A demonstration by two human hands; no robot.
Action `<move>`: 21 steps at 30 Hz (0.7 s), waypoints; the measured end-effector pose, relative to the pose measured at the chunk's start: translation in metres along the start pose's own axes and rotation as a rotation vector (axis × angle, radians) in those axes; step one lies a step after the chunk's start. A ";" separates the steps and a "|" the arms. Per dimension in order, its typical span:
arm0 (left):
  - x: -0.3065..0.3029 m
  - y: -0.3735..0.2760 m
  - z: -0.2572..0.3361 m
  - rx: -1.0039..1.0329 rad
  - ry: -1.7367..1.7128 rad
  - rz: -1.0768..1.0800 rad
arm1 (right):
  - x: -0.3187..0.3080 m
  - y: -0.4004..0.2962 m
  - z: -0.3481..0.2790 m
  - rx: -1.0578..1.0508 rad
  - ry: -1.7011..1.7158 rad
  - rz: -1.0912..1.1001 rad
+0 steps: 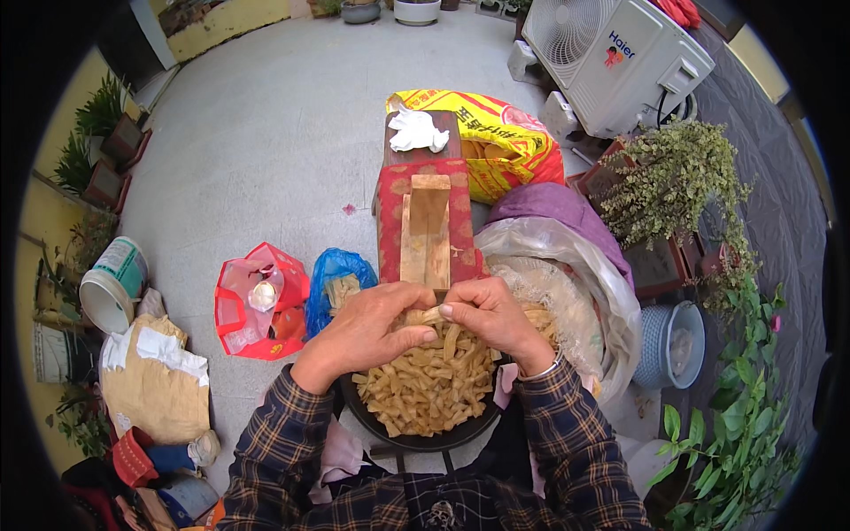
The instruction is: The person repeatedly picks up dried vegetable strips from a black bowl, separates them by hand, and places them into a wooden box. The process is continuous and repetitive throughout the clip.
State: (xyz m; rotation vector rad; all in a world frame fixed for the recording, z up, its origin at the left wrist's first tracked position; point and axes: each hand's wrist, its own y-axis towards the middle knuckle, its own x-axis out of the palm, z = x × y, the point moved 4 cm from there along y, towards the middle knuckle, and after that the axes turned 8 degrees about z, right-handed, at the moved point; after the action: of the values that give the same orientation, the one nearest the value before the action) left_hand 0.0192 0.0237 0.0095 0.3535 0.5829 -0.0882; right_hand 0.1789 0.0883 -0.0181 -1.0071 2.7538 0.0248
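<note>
My left hand [380, 324] and my right hand [495, 315] meet over a round dark pan. Between their fingertips is a tan, pliable strip [425, 317]. The right thumb and forefinger pinch one end; the left fingers curl around the other, partly hiding it. Below, the dark pan [382, 443] holds a heap of short, knotted-looking tan pieces [431, 391]. Just beyond my hands, a wooden block with an upright end [428, 232] rests on a bench covered in red patterned cloth [460, 199].
A blue plastic bag [342, 262] and a red bag [229, 318] stand to the left. To the right are an open sack with a clear liner [564, 242], a blue basket [667, 345] and potted plants [671, 186]. A yellow-red sack [511, 139] lies beside the bench.
</note>
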 end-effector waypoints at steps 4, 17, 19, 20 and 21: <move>0.010 -0.004 -0.014 -0.294 0.009 -0.377 | -0.008 -0.002 -0.011 -0.019 -0.113 -0.003; 0.000 0.033 -0.070 -0.294 0.353 0.250 | -0.013 0.057 0.025 -0.178 -0.489 0.494; 0.002 0.029 -0.067 -0.338 0.443 0.145 | -0.015 0.058 0.032 -0.168 -0.717 0.487; 0.003 0.025 -0.063 -0.359 0.487 0.093 | -0.019 0.055 0.035 -0.146 -0.828 0.506; 0.004 0.019 -0.054 -0.378 0.457 -0.001 | -0.019 0.050 0.041 -0.115 -0.933 0.522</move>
State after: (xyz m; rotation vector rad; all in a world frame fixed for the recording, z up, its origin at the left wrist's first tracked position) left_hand -0.0022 0.0600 -0.0287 -0.0001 1.0327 0.1059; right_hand 0.1689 0.1428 -0.0569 -0.1539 2.0464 0.5753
